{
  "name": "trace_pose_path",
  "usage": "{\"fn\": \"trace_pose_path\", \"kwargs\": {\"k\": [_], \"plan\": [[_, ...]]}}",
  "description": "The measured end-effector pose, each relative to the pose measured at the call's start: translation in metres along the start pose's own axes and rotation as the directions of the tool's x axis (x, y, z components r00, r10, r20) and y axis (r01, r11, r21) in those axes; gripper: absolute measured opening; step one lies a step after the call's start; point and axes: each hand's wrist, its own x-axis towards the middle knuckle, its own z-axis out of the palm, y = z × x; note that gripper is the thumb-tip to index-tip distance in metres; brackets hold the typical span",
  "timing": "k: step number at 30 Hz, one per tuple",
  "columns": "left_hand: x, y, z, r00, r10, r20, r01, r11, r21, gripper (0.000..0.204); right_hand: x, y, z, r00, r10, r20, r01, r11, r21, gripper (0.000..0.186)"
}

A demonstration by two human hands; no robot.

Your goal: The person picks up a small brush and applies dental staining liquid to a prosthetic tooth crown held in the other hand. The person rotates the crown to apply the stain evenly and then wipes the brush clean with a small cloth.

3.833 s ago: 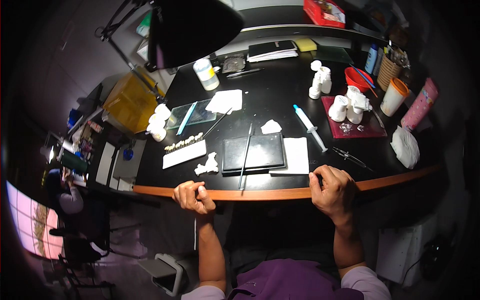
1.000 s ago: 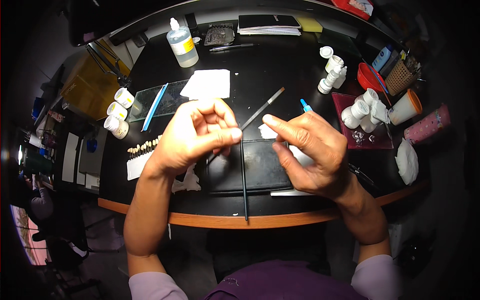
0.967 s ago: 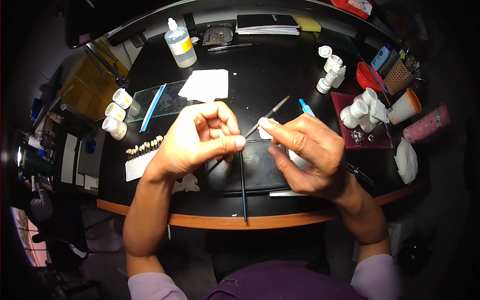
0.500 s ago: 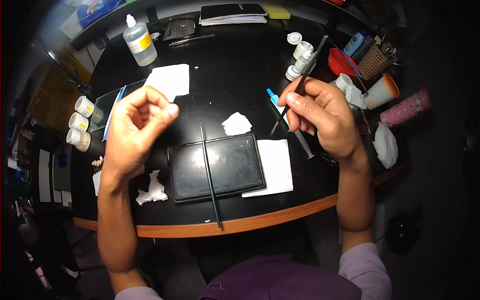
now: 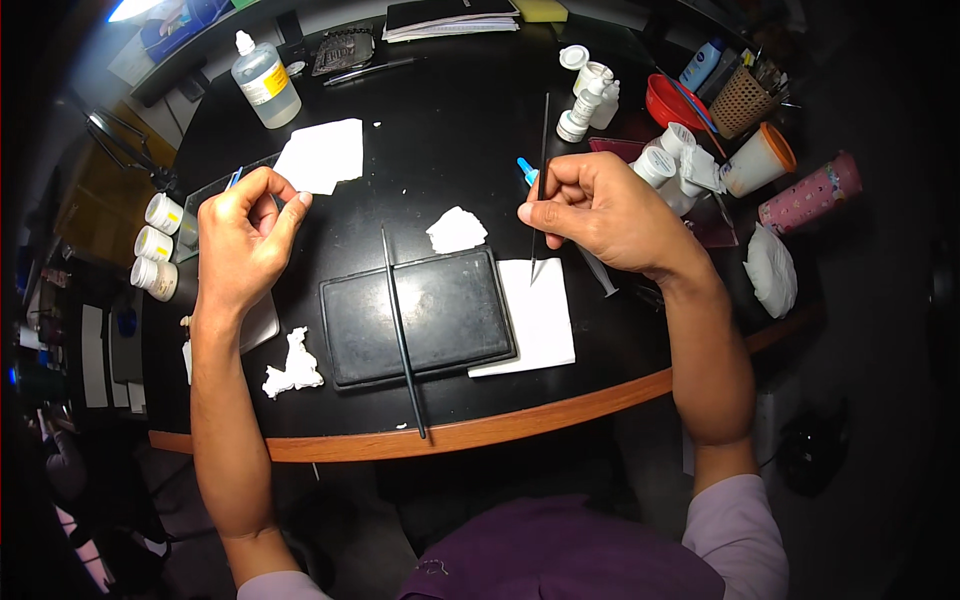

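My right hand [image 5: 600, 210] grips a thin dark brush [image 5: 545, 130] close to upright. Its fine tip is over the folded white paper [image 5: 540, 325]; whether it touches I cannot tell. Higher up on the left, my left hand [image 5: 245, 235] is closed with thumb and forefinger pinched together; anything between them is too small to make out. A flat black box [image 5: 450, 320] lies between my forearms, overlapping the paper's left edge. Across the box rests a second slender dark brush [image 5: 404, 350], its lower end reaching the table's wooden edge. Crumpled white tissue [image 5: 457, 230] sits just behind the box.
Another torn tissue [image 5: 293, 365] lies by my left forearm. White jars [image 5: 153, 244] line the left side, and a clear bottle [image 5: 268, 85] stands at the back. Rightward are more small jars [image 5: 655, 165], a red bowl [image 5: 675, 100], a cup with an orange rim [image 5: 757, 160] and a pink cylinder [image 5: 812, 195].
My right hand has moved left and turned the brush from slanted to nearly upright, bringing its tip over the white paper. My left hand has shifted slightly left, still pinched. The view has moved slightly.
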Motion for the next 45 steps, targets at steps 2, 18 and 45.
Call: {"fn": "trace_pose_path", "kwargs": {"k": [2,18,45], "plan": [[0.001,-0.002,0.000,1.000,-0.001,0.011,0.001,1.000,0.016,0.014,0.001,0.002,-0.002,1.000,-0.023,-0.008,0.023,0.999,-0.031,0.019],[0.000,-0.003,0.001,0.999,-0.005,0.044,0.005,1.000,0.016,0.013,0.005,0.004,-0.004,0.884,-0.295,-0.362,0.289,0.955,-0.071,0.023],[-0.012,0.041,0.011,0.880,-0.104,0.463,0.224,0.951,-0.212,0.022,-0.008,-0.008,0.062,0.712,-0.677,-0.187,0.613,0.729,-0.304,0.011]]}}
